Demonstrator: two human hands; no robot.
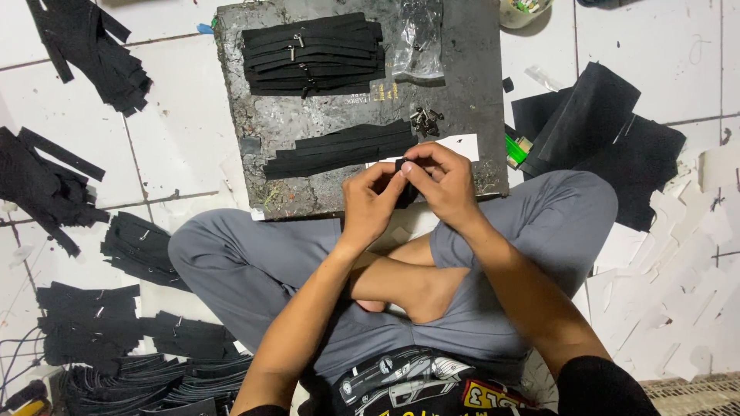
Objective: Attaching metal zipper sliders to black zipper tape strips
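Both hands pinched shut, left hand [371, 202] and right hand [439, 181], on a black strip [406, 189] just below the dark board [470, 85]; best held taut, fingertips close, small metal pieces [425, 120] near.

your left hand [371, 202] and right hand [441, 183] meet in front of you, fingertips pinched together, fingers curled inward. both forearms are bare and angle in from your sides, wrists slightly bent. you sit cross-legged, one bare foot tucked under your forearms.
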